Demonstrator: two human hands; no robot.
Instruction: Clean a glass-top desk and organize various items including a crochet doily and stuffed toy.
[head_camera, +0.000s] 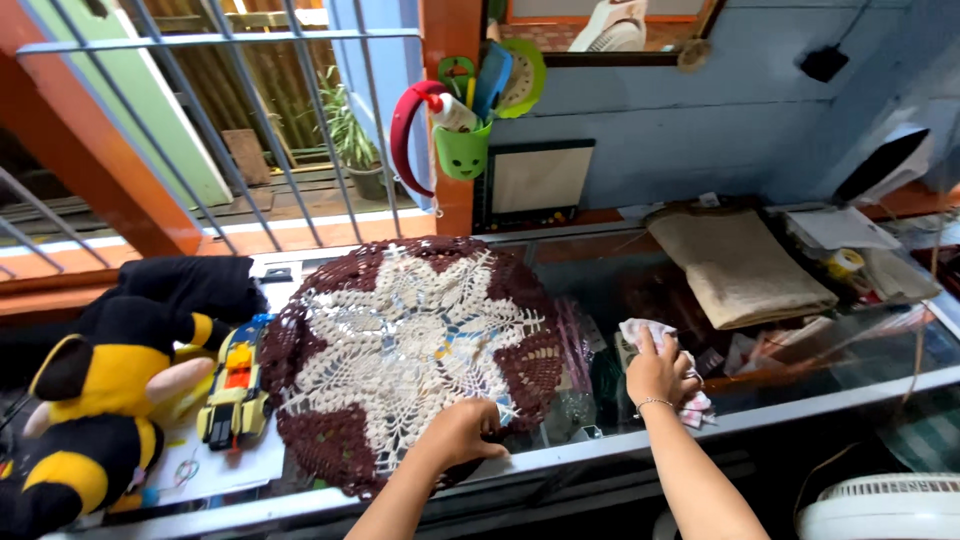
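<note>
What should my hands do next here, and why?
Probably lift the doily's near edge further with the left hand, which already pinches it, so the right hand, pressing a cloth on the glass top beside it, could wipe underneath.

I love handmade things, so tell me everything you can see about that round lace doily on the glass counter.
The doily is round crochet openwork: a cream star-shaped centre inside a dark brown scalloped border. It looks like cotton thread. It lies spread flat on the glass counter, beside a yellow toy car. The left hand grips its near edge. The right hand is apart from it, pressing a cloth on the glass.
</note>
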